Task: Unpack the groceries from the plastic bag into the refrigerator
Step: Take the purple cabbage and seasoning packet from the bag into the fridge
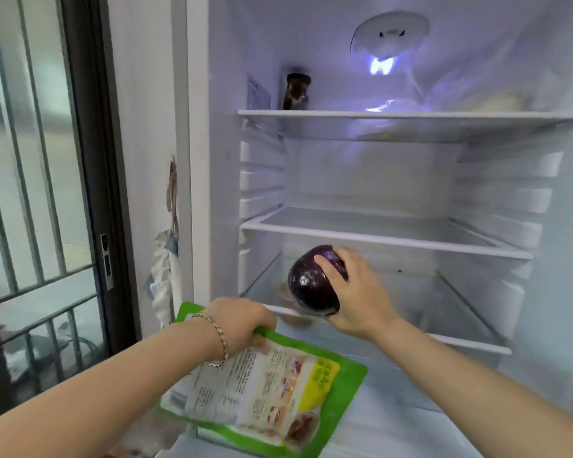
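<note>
The refrigerator (394,233) stands open in front of me. My right hand (354,292) grips a dark purple, glossy round vegetable (308,285), holding it at the front edge of the lower glass shelf (460,342). My left hand (242,322), a bracelet on its wrist, holds a flat green food packet (272,391) by its top edge, below and in front of that shelf. The plastic bag is not in view.
A dark jar (296,90) and pale wrapped items (477,100) stand on the top shelf (411,115). The middle shelf (377,233) is bare. Something pale shows beneath the lower shelf. A barred door (40,193) is at left, with a cloth bag (166,276) hanging beside the fridge.
</note>
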`<state>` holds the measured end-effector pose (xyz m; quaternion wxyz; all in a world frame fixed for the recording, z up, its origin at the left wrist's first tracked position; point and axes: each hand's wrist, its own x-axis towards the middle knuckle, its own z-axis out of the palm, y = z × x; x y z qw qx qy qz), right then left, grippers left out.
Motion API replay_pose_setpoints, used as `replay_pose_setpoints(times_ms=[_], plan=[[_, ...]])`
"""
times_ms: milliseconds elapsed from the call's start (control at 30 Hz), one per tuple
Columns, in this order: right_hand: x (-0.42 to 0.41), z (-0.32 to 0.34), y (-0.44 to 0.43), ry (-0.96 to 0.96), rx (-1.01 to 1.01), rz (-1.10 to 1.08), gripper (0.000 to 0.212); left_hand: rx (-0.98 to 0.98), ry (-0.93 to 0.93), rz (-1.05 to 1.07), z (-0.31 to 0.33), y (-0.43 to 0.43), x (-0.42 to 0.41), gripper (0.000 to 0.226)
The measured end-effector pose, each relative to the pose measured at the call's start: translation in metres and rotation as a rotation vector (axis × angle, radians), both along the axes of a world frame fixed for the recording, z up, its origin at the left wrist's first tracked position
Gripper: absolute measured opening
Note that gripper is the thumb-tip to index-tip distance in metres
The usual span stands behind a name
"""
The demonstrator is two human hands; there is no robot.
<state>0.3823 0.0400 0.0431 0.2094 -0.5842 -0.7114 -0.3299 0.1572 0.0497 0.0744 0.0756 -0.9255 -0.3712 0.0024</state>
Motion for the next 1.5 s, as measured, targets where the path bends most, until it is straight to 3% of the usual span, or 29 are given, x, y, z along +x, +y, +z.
replay_pose_setpoints(times_ms=[233,400,500,667,800,1033,1167,1500], plan=[[0.0,-0.006,0.027,0.114,-0.064,-0.048,0.108,-0.076,0.005,-0.032,-0.009,0.025,-0.004,0.031],[-0.013,0.016,0.018,0.486,-0.153,0.093,0.081,-0.091,0.005,-0.055,-0.011,0.038,-0.004,0.03],[-0.024,0.019,0.018,0.729,-0.148,0.034,0.093,-0.091,0.0,-0.077,-0.013,0.043,-0.003,0.03],[-0.011,0.012,0.022,1.126,-0.34,0.026,0.121,-0.083,0.006,-0.106,-0.015,0.049,-0.003,0.03],[-0.007,0.008,0.027,1.124,-0.338,0.061,0.113,-0.103,-0.003,-0.115,-0.017,0.053,-0.002,0.029],[-0.013,0.0,0.071,1.231,-0.085,-0.03,0.106,-0.138,-0.008,-0.108,-0.015,0.055,0.0,0.025],[-0.017,0.013,0.127,1.321,-0.138,-0.172,0.096,-0.148,0.001,-0.094,-0.012,0.055,0.001,0.021],[-0.031,-0.001,0.181,1.226,-0.112,-0.269,0.097,-0.175,-0.023,-0.035,-0.012,0.058,0.004,0.023]])
